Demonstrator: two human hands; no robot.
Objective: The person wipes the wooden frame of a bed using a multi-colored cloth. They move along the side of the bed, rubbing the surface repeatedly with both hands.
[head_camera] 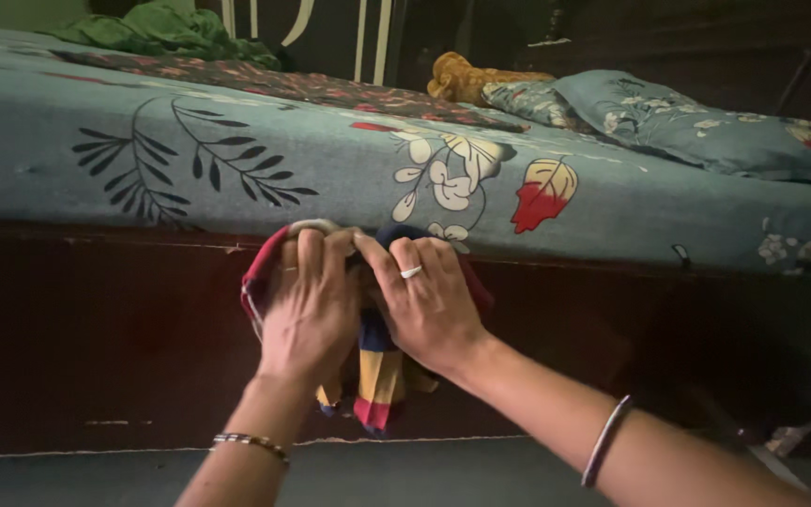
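Left hand and right hand side by side, each grip clutching striped cloth, against bed near edge, pillow far right

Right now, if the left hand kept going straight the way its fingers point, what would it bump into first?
Probably the bed edge. The left hand already presses the striped cloth against it, fingers pointing up toward the mattress side, though depth is hard to judge.

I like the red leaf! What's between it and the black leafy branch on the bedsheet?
A white flower print sits between the red leaf and black branch, in the head view.
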